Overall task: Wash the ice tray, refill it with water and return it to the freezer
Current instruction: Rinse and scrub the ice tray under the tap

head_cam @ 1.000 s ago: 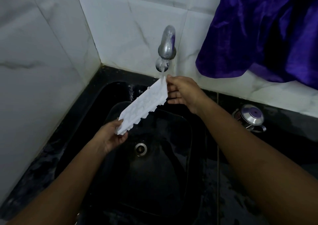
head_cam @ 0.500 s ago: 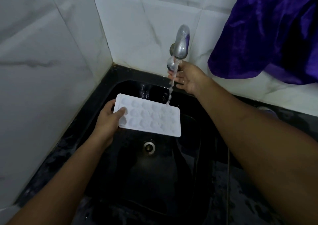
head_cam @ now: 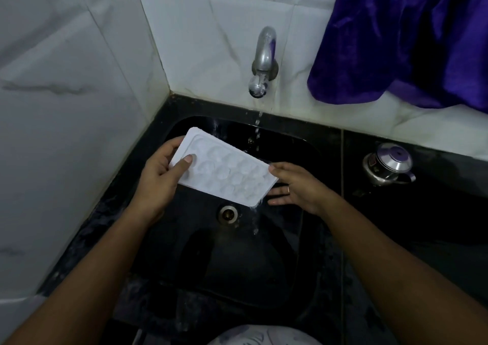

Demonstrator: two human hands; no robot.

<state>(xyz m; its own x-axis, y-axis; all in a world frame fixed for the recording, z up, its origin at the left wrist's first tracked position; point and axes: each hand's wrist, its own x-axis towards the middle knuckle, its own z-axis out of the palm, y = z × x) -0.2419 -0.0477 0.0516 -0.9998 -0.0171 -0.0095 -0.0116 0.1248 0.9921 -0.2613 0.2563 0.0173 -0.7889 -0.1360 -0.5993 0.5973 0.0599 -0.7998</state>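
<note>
Tap [head_cam: 264, 62]: the full stream has thinned to a dribble.
Right hand [head_cam: 298, 186]: back from the tap, with straight fingers under the tray's [head_cam: 227, 173] right end and thumb at its edge.
Left hand [head_cam: 155, 178]: grips the left end, thumb on top.
Tray: over the sink [head_cam: 264, 265], tilted, water running off its low corner.
Meaning: rinse probably ending; refill still to do.

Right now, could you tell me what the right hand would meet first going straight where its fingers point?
The ice tray: the right hand points its fingers at the tray's right end and seems to touch it.
</note>
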